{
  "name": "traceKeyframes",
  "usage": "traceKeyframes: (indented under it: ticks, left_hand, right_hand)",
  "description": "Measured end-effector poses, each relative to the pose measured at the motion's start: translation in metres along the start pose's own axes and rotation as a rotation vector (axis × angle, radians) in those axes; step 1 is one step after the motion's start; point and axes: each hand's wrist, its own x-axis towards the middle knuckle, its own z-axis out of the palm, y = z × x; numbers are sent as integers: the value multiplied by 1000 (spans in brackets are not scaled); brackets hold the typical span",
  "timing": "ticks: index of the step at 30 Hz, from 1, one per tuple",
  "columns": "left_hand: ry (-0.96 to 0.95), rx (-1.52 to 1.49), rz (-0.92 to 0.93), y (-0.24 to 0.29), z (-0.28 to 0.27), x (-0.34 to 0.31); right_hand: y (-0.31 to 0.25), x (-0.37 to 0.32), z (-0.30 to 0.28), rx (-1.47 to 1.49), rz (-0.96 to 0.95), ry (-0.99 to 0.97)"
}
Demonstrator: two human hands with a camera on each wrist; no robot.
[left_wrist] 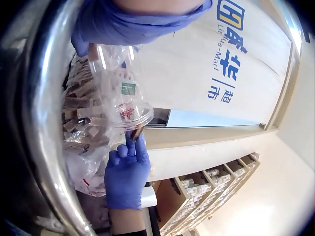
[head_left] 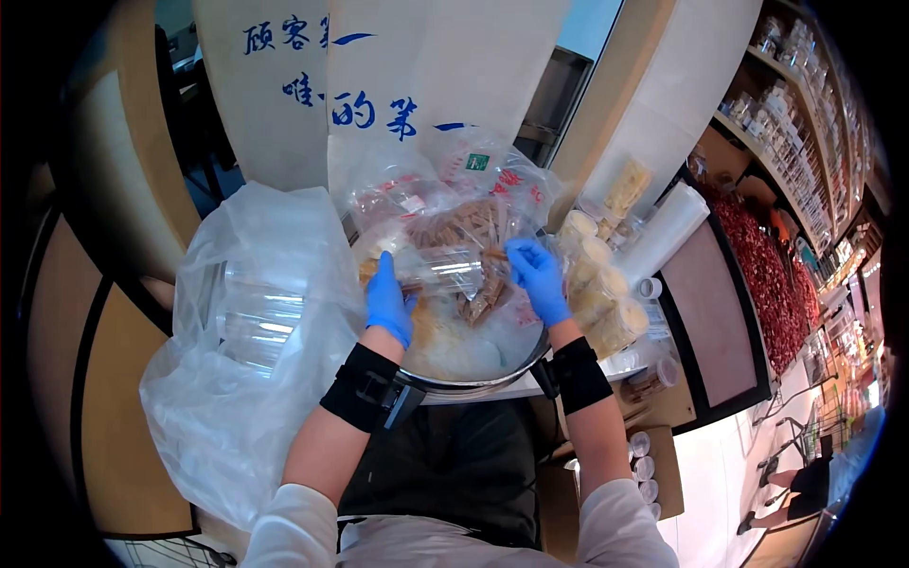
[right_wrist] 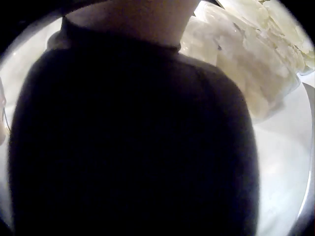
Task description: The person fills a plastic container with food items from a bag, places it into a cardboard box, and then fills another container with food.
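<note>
In the head view my blue-gloved left hand (head_left: 386, 303) grips a clear plastic jar (head_left: 453, 269) near its base. The jar lies on its side, its mouth towards the right. My right hand (head_left: 538, 275), also gloved, pinches a brown stick-shaped piece (left_wrist: 137, 132) right at the jar's rim. Some brown shows inside the jar near the left hand. Behind and below spreads a pile of similar brown sticks (head_left: 464, 223) in clear plastic bagging, over a round metal basin (head_left: 464, 383). A dark wristband (right_wrist: 133, 137) hides most of the right wrist view.
Left of the basin, a large translucent bag (head_left: 189, 417) holds stacked clear jars (head_left: 260, 322). Filled jars with pale lids (head_left: 606, 284) and a roll of clear film (head_left: 672, 227) stand at the right. A white panel (head_left: 417, 57) with blue writing rises behind.
</note>
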Motion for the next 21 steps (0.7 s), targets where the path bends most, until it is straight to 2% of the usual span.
traceKeyframes:
  ticks: [4, 5, 7, 8, 10, 11, 13, 14, 16, 17, 19, 21]
  left_hand:
    - [-21, 5, -33, -2, 0, 5]
    - [-17, 6, -35, -3, -1, 6]
    - [-16, -39, -32, -5, -2, 10]
    - [-14, -36, -34, -7, -2, 11]
    - [-27, -8, -24, -4, 0, 4]
    - [-27, -4, -27, -2, 1, 1]
    - [-3, 86, -73, 6, 5, -8]
    - [-4, 90, -73, 9, 7, -13]
    - [-86, 29, -40, 17, 17, -29]
    - [-87, 34, -42, 17, 17, -30]
    - [-241, 24, -21, 16, 17, -30]
    - [-258, 29, -27, 14, 18, -28]
  right_hand:
    - [-13, -10, 11, -110, 154, -265]
    - [-14, -11, 11, -109, 159, -265]
    - [-15, -7, 8, -98, 162, -137]
    - [-3, -2, 3, -96, 165, -136]
    - [25, 9, -5, -102, -79, 207]
    - [30, 11, -12, -100, -76, 211]
    - [32, 14, -20, -521, -91, 347]
    - [39, 16, -23, -519, -89, 351]
    - [54, 19, -26, -823, -156, 225]
    - [62, 19, -28, -821, -152, 228]
    - [63, 13, -22, -773, -69, 70]
    - [61, 14, -24, -792, -1, 36]
